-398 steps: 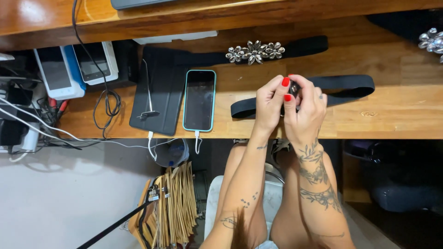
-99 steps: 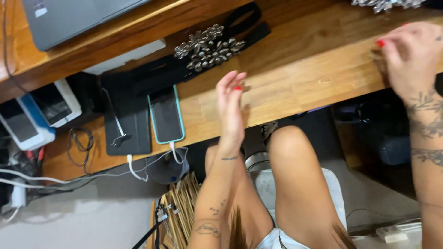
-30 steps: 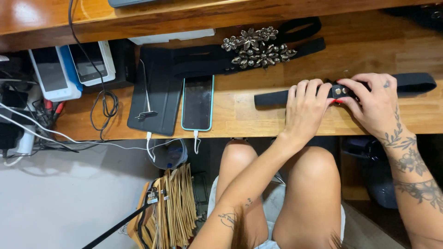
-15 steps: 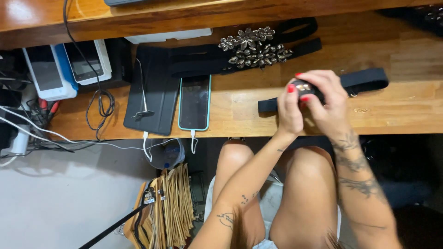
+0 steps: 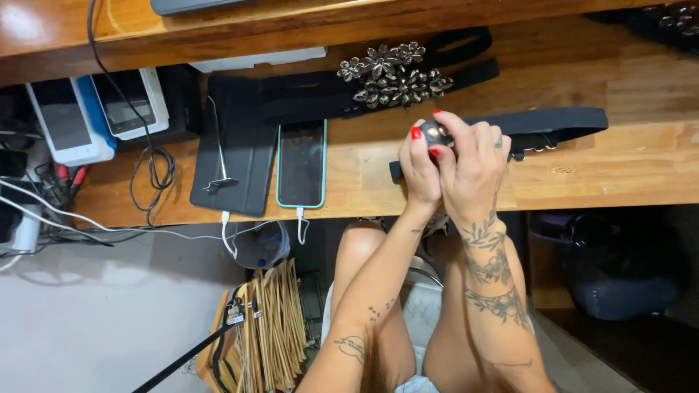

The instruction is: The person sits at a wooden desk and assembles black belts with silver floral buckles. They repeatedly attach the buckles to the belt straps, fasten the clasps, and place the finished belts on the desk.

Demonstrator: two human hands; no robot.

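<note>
My left hand (image 5: 418,166) and my right hand (image 5: 472,159) are pressed together over the wooden table (image 5: 626,167), both pinching a small round dark ornament (image 5: 435,132) at the fingertips. It sits on a long black belt (image 5: 553,124) that runs right from under my hands across the table. Part of the belt is hidden by my fingers. Further back lie two other black belts with a cluster of silvery flower ornaments (image 5: 393,75).
A phone in a teal case (image 5: 301,164) lies face up left of my hands, plugged into a white cable. Beside it sit a dark tablet case (image 5: 233,145), two small white devices (image 5: 98,116) and tangled cables. Wooden hangers (image 5: 266,327) are stacked on the floor below.
Since a second ago both hands came together and lifted slightly, closing on the ornament; the belt shifted left with them.
</note>
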